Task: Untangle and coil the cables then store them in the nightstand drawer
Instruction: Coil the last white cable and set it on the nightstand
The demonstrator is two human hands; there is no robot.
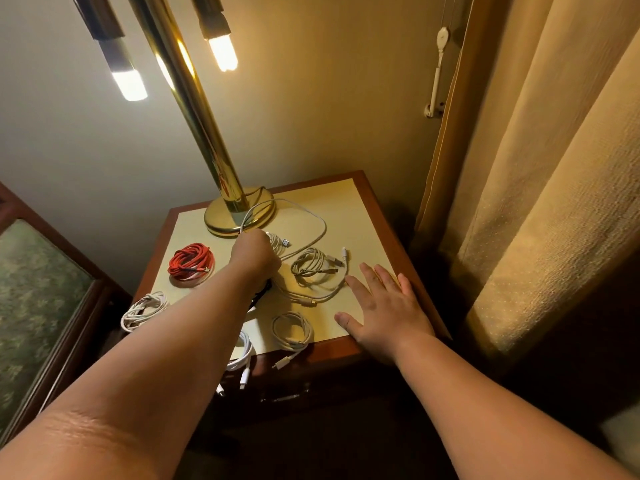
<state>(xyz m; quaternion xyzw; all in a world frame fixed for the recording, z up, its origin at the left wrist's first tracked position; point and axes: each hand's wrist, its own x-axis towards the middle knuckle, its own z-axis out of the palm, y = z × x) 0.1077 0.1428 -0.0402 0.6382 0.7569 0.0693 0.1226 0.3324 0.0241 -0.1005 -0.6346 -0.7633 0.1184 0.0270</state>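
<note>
Several cables lie on the nightstand top (360, 206). A red coiled cable (189, 260) sits at the left. My left hand (254, 252) grips a white cable bundle (281, 244) near the lamp base; its loose loop (311, 220) arcs toward the back. A grey-white coil (310, 266) lies in the middle, and my right hand (384, 303) rests flat and open beside it on the front right. More white coils sit at the left edge (143, 310), the front (292, 330) and the front edge under my left arm (244, 355). The drawer front (294, 393) below is dark.
A brass lamp base (239, 216) and its tall pole stand at the back left of the nightstand, with lit bulbs above. A heavy curtain (554, 202) hangs at the right. A green upholstered headboard or chair (38, 299) stands at the left.
</note>
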